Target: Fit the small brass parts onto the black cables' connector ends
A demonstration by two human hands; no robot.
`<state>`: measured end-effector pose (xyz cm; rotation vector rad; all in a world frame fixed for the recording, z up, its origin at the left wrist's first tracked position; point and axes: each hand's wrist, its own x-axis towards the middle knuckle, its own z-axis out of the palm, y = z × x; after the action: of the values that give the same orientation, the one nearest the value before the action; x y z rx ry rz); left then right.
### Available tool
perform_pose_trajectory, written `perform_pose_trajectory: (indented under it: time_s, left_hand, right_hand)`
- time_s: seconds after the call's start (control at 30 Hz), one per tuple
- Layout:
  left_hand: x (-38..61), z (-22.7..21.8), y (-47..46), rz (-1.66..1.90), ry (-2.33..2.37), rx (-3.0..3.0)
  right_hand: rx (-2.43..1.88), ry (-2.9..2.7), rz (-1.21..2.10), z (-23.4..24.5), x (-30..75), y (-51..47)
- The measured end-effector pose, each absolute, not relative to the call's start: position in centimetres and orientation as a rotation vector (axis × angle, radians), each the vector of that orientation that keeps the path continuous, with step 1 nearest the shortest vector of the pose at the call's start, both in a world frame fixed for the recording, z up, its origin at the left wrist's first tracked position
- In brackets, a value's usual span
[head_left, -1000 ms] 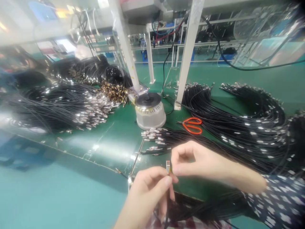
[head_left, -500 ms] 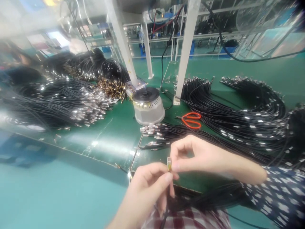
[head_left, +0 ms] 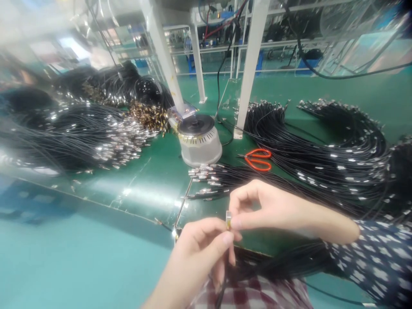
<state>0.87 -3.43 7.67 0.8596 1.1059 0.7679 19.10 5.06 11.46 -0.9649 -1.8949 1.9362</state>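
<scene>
Both my hands meet low in the middle over the green bench edge. My left hand (head_left: 196, 253) pinches a thin black cable (head_left: 225, 279) that runs down toward my lap. My right hand (head_left: 264, 210) pinches a small metal connector (head_left: 228, 218) at that cable's upper end, thumb and forefinger closed on it. Just beyond my fingers lies a small bunch of black cables with silver tips (head_left: 209, 180).
A white round machine with a black top (head_left: 199, 139) stands mid-bench, red-handled scissors (head_left: 259, 159) to its right. Large coils of black cables lie at the left (head_left: 77, 137) and right (head_left: 337, 150). White frame posts (head_left: 251, 68) rise behind.
My hands stay pinched together on the connector and have risen slightly in the picture as the view tilted down. Nothing was let go.
</scene>
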Motion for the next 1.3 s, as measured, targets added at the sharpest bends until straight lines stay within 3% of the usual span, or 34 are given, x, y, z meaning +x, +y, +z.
perform_pose_trajectory:
  time_s: [0.77, 1.3]
  left_hand:
    - [1.2, 7.7, -3.0, 0.867, 1.043, 0.768]
    - [1.1, 7.9, -3.0, 1.013, 1.154, 0.694]
  right_hand:
    - [-1.042, -1.919, 1.853, 10.6, 18.4, 5.0]
    - [-0.986, -1.382, 1.816, 8.6, 16.6, 2.9]
